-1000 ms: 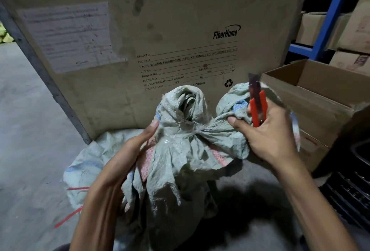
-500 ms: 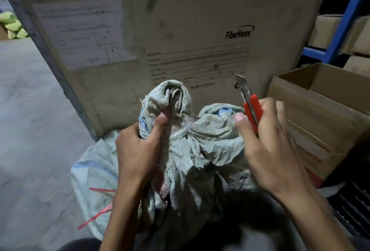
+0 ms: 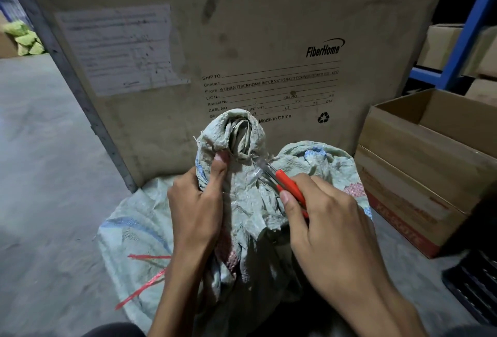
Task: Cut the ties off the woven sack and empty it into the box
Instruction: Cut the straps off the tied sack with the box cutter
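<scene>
A grey-green woven sack (image 3: pixel 250 202) stands bunched at its neck in front of me, bound by a clear tape-like tie (image 3: pixel 255 174). My left hand (image 3: pixel 197 202) grips the gathered neck just below the top knot. My right hand (image 3: pixel 326 229) holds red-handled cutters (image 3: pixel 289 188), whose metal tip touches the tie at the sack's neck. An open cardboard box (image 3: pixel 419 164) sits on the floor to the right.
A large FiberHome crate (image 3: pixel 242 40) stands upright directly behind the sack. A flat empty sack (image 3: pixel 134 231) with red strings (image 3: pixel 142 283) lies on the concrete floor at left. Blue shelving (image 3: pixel 468 27) with cartons is at far right; a black crate (image 3: pixel 476 285) sits at lower right.
My right hand brought the cutters down from pointing upward beside the sack to the tie at its neck. My left hand tightened its grip on the neck.
</scene>
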